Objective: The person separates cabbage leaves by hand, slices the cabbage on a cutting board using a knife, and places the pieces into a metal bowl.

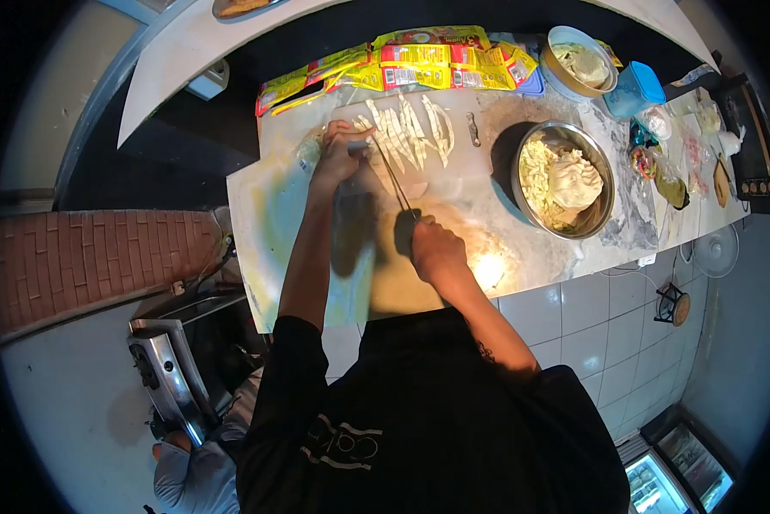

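My right hand (439, 248) is wrapped round the dark handle of a knife (396, 182), whose blade slants up and left over a pale cutting board (466, 128). Beside the blade's far end, my left hand (342, 147) has its fingers bent against the left edge of some pale food strips (406, 133). These long, thin, whitish strips lie side by side on the board; their exact kind is unclear. What sits under my left fingertips is mostly hidden.
Right of the board stands a steel bowl (608, 206) with chopped pale pieces and a large whitish lump. Yellow-red packets (415, 77) line the back edge. Another bowl (559, 73) and a blue container (633, 90) stand back right. A person's grey sleeve (196, 475) shows lower left, near a stove (162, 377).
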Tool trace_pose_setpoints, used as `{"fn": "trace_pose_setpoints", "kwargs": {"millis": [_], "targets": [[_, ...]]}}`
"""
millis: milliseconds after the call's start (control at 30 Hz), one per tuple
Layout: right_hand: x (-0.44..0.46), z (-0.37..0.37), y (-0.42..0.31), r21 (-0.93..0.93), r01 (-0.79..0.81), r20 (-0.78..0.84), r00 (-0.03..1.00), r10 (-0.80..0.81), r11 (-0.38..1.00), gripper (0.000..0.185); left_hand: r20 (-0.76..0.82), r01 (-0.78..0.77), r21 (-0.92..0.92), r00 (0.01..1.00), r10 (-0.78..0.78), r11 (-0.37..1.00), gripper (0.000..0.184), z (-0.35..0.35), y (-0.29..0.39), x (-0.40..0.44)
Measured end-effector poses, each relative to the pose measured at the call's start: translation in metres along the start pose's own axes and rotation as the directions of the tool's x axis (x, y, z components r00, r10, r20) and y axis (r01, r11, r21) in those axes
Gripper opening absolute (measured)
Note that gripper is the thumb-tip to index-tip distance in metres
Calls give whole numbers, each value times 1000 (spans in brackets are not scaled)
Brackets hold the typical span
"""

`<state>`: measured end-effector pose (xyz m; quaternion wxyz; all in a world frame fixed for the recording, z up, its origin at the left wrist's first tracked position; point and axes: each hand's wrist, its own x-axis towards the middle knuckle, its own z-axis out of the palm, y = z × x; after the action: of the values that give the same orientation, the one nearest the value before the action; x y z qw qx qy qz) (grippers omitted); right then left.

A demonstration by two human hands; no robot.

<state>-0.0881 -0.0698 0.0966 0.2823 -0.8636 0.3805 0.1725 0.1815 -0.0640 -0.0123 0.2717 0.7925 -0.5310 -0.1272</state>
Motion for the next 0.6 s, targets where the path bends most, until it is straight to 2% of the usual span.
{"fn": "trace_pose_setpoints", "kwargs": {"millis": [167, 267, 333, 367, 433, 600], "targets": [[-9, 6, 5, 21, -72, 41, 997, 71, 997, 35, -11, 69, -46, 998, -70, 997, 49, -9, 16, -4], [-1, 9, 8, 15, -63, 16, 998, 62, 998, 33, -14, 77, -9, 997, -77, 997, 50, -7, 10, 0], [4, 17, 14, -8, -22, -60, 998, 22, 1000, 21, 0, 33, -46, 999, -33, 998, 48, -4, -4, 3], [6, 18, 17, -11, -21, -68, 998, 20, 1000, 21, -6, 28, -46, 1000, -28, 999, 48, -2, -6, 3], [8, 15, 21, -30, -69, -75, 995, 67, 997, 22, -14, 117, -89, 993, -119, 989, 45, -6, -3, -4], [9, 4, 23, -108, -22, -148, 989, 6, 994, 27, -78, 51, -75, 995, -56, 996, 37, -9, 11, -14]]}}
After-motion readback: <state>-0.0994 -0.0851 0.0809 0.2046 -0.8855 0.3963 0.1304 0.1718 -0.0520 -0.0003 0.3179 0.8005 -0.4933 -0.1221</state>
